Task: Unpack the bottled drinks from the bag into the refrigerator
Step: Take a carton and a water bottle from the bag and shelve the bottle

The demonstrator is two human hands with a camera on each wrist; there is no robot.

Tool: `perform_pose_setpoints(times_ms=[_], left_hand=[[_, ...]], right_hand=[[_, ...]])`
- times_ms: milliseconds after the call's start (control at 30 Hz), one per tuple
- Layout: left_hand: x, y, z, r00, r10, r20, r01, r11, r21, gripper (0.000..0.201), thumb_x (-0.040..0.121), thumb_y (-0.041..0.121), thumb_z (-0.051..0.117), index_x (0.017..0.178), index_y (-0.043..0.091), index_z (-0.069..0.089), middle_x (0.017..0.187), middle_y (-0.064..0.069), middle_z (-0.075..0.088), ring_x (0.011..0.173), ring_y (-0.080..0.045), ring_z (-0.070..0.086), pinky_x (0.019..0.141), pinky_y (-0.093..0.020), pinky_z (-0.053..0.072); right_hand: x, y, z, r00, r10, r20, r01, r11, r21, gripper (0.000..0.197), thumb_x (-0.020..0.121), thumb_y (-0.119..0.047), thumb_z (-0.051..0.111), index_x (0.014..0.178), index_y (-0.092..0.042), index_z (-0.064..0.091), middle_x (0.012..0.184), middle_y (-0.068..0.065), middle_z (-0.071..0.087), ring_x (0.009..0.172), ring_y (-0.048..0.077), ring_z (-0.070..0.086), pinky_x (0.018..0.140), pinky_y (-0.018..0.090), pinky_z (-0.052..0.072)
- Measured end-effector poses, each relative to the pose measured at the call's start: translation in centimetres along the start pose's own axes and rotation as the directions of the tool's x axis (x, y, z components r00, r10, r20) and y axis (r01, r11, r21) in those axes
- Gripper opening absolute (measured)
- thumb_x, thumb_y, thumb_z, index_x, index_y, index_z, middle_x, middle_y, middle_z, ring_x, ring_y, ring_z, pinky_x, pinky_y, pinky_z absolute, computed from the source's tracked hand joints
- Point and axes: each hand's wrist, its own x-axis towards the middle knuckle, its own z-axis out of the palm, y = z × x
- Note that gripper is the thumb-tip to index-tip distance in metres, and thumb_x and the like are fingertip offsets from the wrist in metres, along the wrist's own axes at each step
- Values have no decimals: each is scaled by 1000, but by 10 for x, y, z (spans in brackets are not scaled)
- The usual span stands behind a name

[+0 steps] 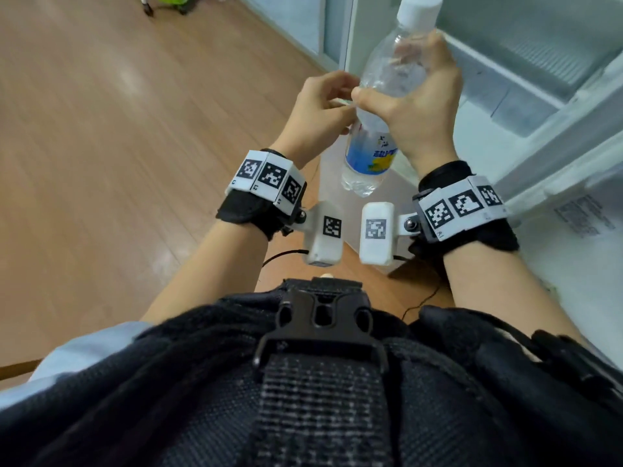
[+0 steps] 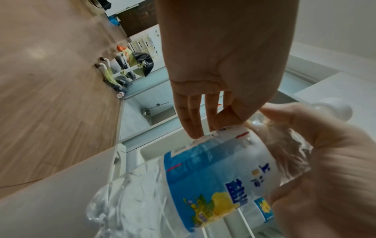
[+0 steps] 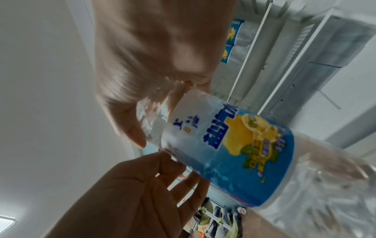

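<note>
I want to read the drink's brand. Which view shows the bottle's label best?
The right wrist view: the label faces it, large and unobstructed. The left wrist view shows it partly hidden, the head view small.

Clear, glossy plastic for the bottle [image 1: 387,79], crinkled and ribbed at the base, with a smooth matt white cap [image 1: 418,8] and a shiny printed film label [image 3: 234,153] in blue, white and yellow. Polished wood-look planks on the floor [image 1: 118,129], with soft glare; smooth white plastic and frosted translucent panels in the refrigerator [image 1: 539,62]. Black woven webbing and mesh cloth on the chest strap [image 1: 320,399], a hard black plastic buckle [image 1: 320,318], matt white plastic on the 2 wristbands [image 1: 266,178].
</note>
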Motion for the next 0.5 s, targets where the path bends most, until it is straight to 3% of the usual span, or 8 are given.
perform_pose_setpoints(times_ms=[67, 167, 267, 367, 433, 500], left_hand=[[38, -9, -4, 1000, 19, 14, -19, 1000, 0, 29, 76, -5, 47, 96, 7, 64, 77, 1, 64, 59, -2, 58, 64, -26, 52], [91, -19, -9, 999, 34, 26, -34, 999, 18, 29, 72, 4, 47, 93, 14, 63, 78, 5, 66, 63, 0, 59, 64, -19, 51], [133, -24, -14, 978, 32, 207, -29, 999, -16, 39, 69, 5, 49, 107, 11, 59, 95, -2, 65, 79, -10, 63, 69, -21, 53], [174, -25, -17, 938, 35, 345, -37, 999, -3, 56, 67, 7, 60, 123, 7, 52, 113, -7, 62, 102, -21, 62, 85, -30, 56], [200, -23, -13, 919, 70, 387, -84, 996, 19, 60, 64, 15, 73, 121, 12, 52, 112, -2, 62, 104, -18, 62, 86, -30, 56], [226, -22, -6, 908, 119, 402, -141, 990, 27, 56, 62, 24, 82, 110, 19, 54, 105, 3, 64, 97, -7, 63, 82, -22, 54]], right_hand=[[28, 9, 10, 1000, -5, -19, 5, 1000, 7, 51, 53, -33, 78, 95, -17, 53, 86, -19, 55, 85, -4, 54, 84, 22, 49], [75, 22, 25, 1000, -9, -27, 9, 1000, -8, 50, 56, -30, 79, 94, -18, 48, 88, -19, 54, 87, -2, 55, 84, 19, 48], [117, 34, 32, 997, -33, -70, 30, 999, -36, 50, 57, -27, 80, 94, -19, 48, 89, -17, 55, 86, -3, 56, 84, 21, 50], [149, 38, 40, 994, -32, -103, 29, 999, -35, 49, 56, -24, 81, 93, -17, 49, 89, -12, 57, 84, -6, 56, 80, 20, 51], [171, 40, 38, 990, -19, -142, 14, 999, -37, 48, 56, -24, 80, 93, -15, 51, 89, -11, 58, 83, -8, 56, 78, 18, 50], [188, 42, 34, 980, -12, -196, 4, 999, -39, 50, 57, -25, 80, 97, -8, 56, 92, -4, 61, 87, 5, 61, 81, 23, 52]])
